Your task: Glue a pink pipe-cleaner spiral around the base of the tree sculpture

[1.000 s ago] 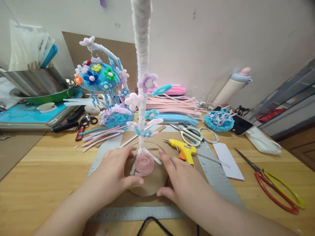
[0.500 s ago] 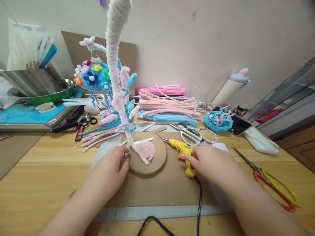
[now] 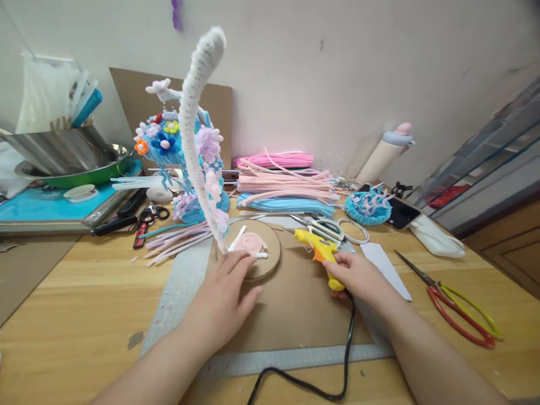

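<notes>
My right hand point(image 3: 356, 273) is closed around the handle of a yellow hot glue gun point(image 3: 318, 250), its nozzle pointing left toward a round cardboard disc point(image 3: 270, 264). My left hand point(image 3: 225, 298) lies over the near left edge of that disc, thumb spread away from the fingers; the fingertips are beside the foot of a tall, curved white wrapped stem point(image 3: 192, 124) and partly hide it. White strips branch from this foot on the disc. Between them lies a flat pink pipe-cleaner spiral point(image 3: 251, 243). Pale flowers and blue leaves dot the stem.
Pink and blue pipe-cleaner bundles point(image 3: 287, 183) lie at the back. Red-and-yellow-handled scissors point(image 3: 455, 315) lie far right; pale-handled scissors point(image 3: 323, 228) are behind the gun. A flower-covered blue ornament point(image 3: 162, 149) stands back left. The gun's black cord point(image 3: 348, 343) loops in front.
My left hand has shifted right onto the disc, its thumb now spread. The white strips on the disc have turned. My right hand has closed further around the glue gun's handle, and the gun has shifted slightly.
</notes>
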Available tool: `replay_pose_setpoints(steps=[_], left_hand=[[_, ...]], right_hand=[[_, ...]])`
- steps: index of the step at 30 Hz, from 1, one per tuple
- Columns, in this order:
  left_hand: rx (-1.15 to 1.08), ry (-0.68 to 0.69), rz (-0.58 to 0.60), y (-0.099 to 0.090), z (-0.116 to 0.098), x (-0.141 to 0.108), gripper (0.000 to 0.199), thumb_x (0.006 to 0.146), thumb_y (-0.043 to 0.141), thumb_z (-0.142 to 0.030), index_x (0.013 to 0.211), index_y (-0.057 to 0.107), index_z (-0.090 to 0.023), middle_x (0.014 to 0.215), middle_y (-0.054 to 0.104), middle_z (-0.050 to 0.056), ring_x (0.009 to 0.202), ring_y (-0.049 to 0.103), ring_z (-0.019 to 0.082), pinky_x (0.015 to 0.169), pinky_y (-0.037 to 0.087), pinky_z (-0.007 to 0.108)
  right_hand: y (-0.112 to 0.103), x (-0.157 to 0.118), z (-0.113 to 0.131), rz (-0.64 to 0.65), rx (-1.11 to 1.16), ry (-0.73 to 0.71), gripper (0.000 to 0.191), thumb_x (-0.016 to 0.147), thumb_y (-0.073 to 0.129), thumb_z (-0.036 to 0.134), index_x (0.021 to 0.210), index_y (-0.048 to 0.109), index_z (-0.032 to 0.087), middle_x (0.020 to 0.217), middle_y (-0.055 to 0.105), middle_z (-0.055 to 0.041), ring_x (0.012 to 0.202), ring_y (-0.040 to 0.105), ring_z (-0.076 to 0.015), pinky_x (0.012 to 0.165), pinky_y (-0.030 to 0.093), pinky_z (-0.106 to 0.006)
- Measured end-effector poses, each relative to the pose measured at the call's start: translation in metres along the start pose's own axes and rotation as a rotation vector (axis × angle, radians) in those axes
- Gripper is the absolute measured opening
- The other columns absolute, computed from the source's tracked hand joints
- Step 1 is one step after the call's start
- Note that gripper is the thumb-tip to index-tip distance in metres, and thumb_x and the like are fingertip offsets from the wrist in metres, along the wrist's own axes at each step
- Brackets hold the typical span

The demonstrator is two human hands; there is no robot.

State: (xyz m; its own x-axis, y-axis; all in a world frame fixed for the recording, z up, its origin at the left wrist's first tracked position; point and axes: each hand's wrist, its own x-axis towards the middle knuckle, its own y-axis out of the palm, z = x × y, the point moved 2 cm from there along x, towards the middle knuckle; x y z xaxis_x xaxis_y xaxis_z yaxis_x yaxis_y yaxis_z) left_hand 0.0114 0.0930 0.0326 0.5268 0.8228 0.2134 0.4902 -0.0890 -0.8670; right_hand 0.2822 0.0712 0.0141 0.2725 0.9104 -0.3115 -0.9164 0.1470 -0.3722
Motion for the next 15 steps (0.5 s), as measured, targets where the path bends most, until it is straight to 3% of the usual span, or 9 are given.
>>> replay_pose_setpoints(steps=[4,8,10,12,15], left_hand=[[0.040,0.035,0.084,0.003,-0.004,0.002,0.029,0.083,0.057,-0.024,0.112,0.059,-0.022,0.120,0.058,0.007,0.114,0.051,0.027,0.099,0.042,0.048],[0.028,0.095,0.120,0.001,-0.013,0.002,0.022,0.084,0.053,-0.021,0.104,0.062,-0.023,0.105,0.062,0.005,0.104,0.055,0.025,0.092,0.044,0.044],[-0.026,-0.009,0.068,-0.002,-0.013,0.001,0.013,0.084,0.050,-0.022,0.083,0.063,-0.023,0.089,0.063,0.003,0.091,0.058,0.022,0.081,0.046,0.039],[-0.075,-0.215,-0.033,-0.006,-0.006,0.000,0.019,0.084,0.048,-0.026,0.066,0.055,-0.022,0.072,0.059,0.001,0.072,0.057,0.020,0.065,0.044,0.033],[-0.101,-0.430,-0.178,-0.010,0.014,0.001,0.014,0.082,0.049,-0.032,0.072,0.050,-0.022,0.063,0.053,-0.002,0.058,0.052,0.018,0.052,0.038,0.029]], right_hand=[[0.000,-0.014,0.009,0.179,0.311,0.038,0.023,0.072,0.061,0.040,0.083,0.057,0.021,0.066,0.058,0.0006,0.051,0.057,-0.0138,0.048,0.047,-0.026],[0.013,-0.017,0.025,0.293,0.498,0.044,0.013,0.073,0.059,0.032,0.079,0.058,0.020,0.058,0.054,0.0013,0.051,0.056,-0.0134,0.050,0.050,-0.026],[0.024,-0.010,0.034,0.301,0.557,0.032,0.009,0.075,0.059,0.028,0.079,0.059,0.020,0.070,0.064,-0.0046,0.066,0.064,-0.0174,0.061,0.056,-0.031],[0.036,-0.001,0.042,0.290,0.606,0.009,0.011,0.078,0.055,0.027,0.083,0.061,0.019,0.086,0.070,-0.0096,0.084,0.067,-0.0210,0.073,0.057,-0.035],[0.056,0.011,0.050,0.281,0.635,-0.030,0.019,0.080,0.052,0.026,0.092,0.063,0.017,0.105,0.070,-0.0126,0.101,0.065,-0.0224,0.082,0.054,-0.034]])
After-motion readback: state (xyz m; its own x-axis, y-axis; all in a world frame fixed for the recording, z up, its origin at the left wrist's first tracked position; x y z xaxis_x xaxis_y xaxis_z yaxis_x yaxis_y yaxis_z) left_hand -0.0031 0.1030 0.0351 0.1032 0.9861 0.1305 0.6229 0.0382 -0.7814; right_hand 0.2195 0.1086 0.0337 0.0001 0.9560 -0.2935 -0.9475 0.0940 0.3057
